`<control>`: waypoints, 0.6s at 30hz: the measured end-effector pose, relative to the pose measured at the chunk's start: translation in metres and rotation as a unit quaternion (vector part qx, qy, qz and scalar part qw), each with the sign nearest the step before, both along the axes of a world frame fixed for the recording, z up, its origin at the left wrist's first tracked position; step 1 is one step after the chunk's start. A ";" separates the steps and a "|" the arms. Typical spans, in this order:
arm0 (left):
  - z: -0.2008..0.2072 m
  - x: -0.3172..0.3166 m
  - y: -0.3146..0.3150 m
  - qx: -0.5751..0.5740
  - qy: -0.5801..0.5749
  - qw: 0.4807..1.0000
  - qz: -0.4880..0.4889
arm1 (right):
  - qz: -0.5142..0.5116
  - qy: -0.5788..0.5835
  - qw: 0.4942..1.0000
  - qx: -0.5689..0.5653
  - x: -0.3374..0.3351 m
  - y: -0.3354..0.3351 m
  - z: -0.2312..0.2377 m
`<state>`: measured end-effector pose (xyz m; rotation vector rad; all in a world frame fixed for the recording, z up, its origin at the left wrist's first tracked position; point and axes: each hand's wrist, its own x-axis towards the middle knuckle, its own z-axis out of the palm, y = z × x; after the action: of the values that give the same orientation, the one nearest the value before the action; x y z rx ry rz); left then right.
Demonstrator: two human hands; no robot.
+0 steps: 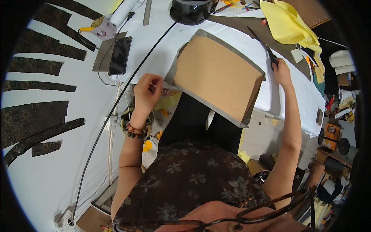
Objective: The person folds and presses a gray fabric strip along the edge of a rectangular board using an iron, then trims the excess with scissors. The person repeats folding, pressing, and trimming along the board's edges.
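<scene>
A tan panel (218, 71) with grey fabric folded round its edges lies at the table's near edge and juts out over my lap. My left hand (147, 92) is beside the panel's left corner, with its fingers curled in and the fingertips close to the grey border. Whether anything small is between those fingers, I cannot make out. To the right of the panel, my right hand (283, 72) grips the black handles of a pair of scissors (266, 48). The blades point away from me toward the far left, over the white cloth and clear of the panel.
A black iron-like appliance (191, 11) stands at the far edge, its cable running down left. A phone (120, 56) and a cup (102, 29) sit at left. Dark patterned pieces (36, 65) hang on the white wall. Yellow fabric (288, 23) is heaped at far right.
</scene>
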<state>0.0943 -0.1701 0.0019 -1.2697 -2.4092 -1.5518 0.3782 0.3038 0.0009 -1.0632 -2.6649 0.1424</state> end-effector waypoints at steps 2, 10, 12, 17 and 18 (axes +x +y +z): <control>-0.003 -0.003 -0.001 -0.015 0.067 0.995 -0.077 | 0.014 0.030 0.999 -0.042 0.007 -0.005 0.012; -0.019 -0.003 0.006 -0.006 0.127 0.988 -0.092 | 0.169 0.065 0.980 -0.080 -0.024 -0.165 0.093; -0.022 -0.006 0.006 -0.005 0.146 0.983 -0.110 | 0.214 0.058 0.970 -0.098 -0.027 -0.183 0.086; -0.018 0.005 0.011 -0.005 0.202 0.976 -0.081 | 0.255 0.088 0.951 -0.151 -0.043 -0.208 0.066; -0.018 0.007 0.012 -0.006 0.219 0.973 -0.073 | 0.228 0.090 0.949 -0.200 -0.046 -0.213 0.062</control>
<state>0.1017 -0.1583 -0.0160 -1.6193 -2.0895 -1.1266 0.3320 0.0912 0.0632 -0.4676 -2.7209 0.8576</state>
